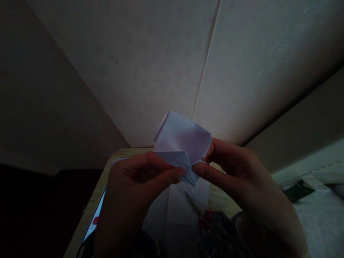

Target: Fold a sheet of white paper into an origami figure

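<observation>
A folded white paper is held up above the wooden table, pinched from both sides: the left hand closes thumb and fingers on its lower point, and the right hand nips its right edge. The hands partly hide a flat white sheet and what may be scissors lying on it. A lit screen sits at the table's left edge.

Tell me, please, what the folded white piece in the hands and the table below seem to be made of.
The folded piece looks like thin matte paper: sharp creases and crisp flaps, pinched between the left hand and right hand. The table seems light wood or wood-look laminate, with faint grain at its rim; dim light leaves this open.
</observation>
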Demonstrator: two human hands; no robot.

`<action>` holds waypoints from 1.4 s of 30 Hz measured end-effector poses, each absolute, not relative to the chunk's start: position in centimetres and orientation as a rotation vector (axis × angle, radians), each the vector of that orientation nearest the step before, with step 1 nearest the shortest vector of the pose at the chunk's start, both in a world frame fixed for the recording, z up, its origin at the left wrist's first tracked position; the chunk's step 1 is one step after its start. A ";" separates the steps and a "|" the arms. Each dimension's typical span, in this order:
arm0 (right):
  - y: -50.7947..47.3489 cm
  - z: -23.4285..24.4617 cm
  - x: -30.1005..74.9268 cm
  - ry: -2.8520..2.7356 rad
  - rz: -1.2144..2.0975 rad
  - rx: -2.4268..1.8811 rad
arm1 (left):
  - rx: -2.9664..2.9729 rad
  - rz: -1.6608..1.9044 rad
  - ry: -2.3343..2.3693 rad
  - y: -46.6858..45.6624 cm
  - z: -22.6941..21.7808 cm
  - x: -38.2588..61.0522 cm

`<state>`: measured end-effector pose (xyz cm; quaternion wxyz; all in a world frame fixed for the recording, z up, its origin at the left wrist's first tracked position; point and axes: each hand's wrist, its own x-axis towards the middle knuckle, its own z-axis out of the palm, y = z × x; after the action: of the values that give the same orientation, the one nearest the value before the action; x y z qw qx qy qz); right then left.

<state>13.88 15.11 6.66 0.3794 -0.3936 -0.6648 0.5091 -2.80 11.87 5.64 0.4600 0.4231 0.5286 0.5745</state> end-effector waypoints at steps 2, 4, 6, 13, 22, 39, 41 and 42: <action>15.2 6.6 13.9 -1.700 1.287 -1.015 | 1.029 1.430 1.344 11.8 5.7 -2.6; 15.2 6.5 13.8 -1.710 1.261 -1.028 | 1.046 1.453 1.390 11.8 5.8 -2.6; 15.3 6.3 13.6 -1.717 1.242 -1.022 | 1.092 1.449 1.412 11.8 5.8 -2.6; 15.3 6.5 13.5 -1.737 1.197 -1.003 | 1.100 1.488 1.402 11.2 5.7 -2.0; 15.2 6.1 13.6 -1.700 1.223 -0.956 | 1.052 1.503 1.401 10.6 6.6 -1.3; 13.7 6.7 12.3 -1.668 0.998 -1.054 | 1.053 1.368 1.218 11.5 5.8 -3.1; 13.6 6.9 12.7 -1.655 0.990 -1.056 | 1.056 1.325 1.208 11.3 6.0 -3.0; 13.6 7.0 12.9 -1.643 1.000 -1.047 | 1.058 1.306 1.200 11.2 6.1 -3.0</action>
<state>12.87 13.59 7.02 0.4581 -0.4251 -0.6670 0.4058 -2.98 11.16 6.15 0.5126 0.4399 0.4988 0.5431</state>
